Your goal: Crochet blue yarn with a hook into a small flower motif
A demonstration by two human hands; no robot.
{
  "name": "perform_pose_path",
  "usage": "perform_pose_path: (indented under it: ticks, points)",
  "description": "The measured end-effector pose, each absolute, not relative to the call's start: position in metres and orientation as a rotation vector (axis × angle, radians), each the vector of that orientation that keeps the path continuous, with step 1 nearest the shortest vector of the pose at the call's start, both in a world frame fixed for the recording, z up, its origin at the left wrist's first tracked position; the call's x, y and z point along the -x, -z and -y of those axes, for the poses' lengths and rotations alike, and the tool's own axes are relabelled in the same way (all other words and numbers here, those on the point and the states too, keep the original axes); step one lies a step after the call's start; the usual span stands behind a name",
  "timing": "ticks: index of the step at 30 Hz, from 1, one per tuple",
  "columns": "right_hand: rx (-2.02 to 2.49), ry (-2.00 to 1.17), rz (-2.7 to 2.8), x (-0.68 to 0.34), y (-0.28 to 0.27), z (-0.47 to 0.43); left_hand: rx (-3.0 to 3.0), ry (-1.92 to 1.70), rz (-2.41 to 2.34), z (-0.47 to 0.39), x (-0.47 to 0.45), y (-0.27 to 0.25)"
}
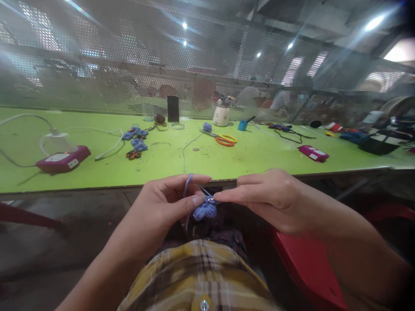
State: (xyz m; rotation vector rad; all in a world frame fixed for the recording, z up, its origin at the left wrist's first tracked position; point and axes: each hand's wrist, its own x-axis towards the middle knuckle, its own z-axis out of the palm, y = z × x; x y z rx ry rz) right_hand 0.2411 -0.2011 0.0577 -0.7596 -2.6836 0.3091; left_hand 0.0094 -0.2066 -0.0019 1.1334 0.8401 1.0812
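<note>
Between my hands, just in front of the table's near edge, hangs a small blue crochet flower (205, 211) with puffy petals. My left hand (173, 196) pinches its left side between thumb and fingers, and blue yarn (187, 183) loops over the raised index finger. From there the strand runs across the table to a small blue yarn ball (207, 127). At the flower's top right, my right hand (267, 196) is closed on a crochet hook (210, 199); only a short shiny metal bit shows, with its tip in the stitches. The rest of the hook is hidden by the fingers.
Orange-and-yellow-handled scissors (226, 140) lie beyond my hands on the green table (162, 166). Finished blue flowers (138, 137) lie left of them. A magenta power box (63, 160), phone (173, 109), white jug (221, 113) and blue pot (242, 125) stand around. A red chair (311, 268) is at my right.
</note>
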Motion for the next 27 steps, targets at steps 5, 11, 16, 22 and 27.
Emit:
perform_pose_path:
  ticks: [5,11,16,22,27]
  points:
    - [0.818,-0.27,2.678,-0.239,-0.057,0.203,-1.138,-1.098,-0.834,0.208,-0.013,0.002]
    - [0.892,-0.203,2.684,-0.238,-0.056,0.207,-1.26,-1.125,-0.911,0.212,-0.016,-0.002]
    - [0.99,0.022,2.702,-0.232,-0.053,0.213,-1.648,-1.256,-1.067,0.212,-0.017,0.002]
    - [1.022,0.045,2.615,-0.224,-0.04,0.21,-1.974,-1.505,-1.205,0.217,-0.027,0.003]
    - [0.955,-0.367,2.313,-0.217,-0.021,0.205,-2.013,-1.643,-1.309,0.22,-0.035,0.011]
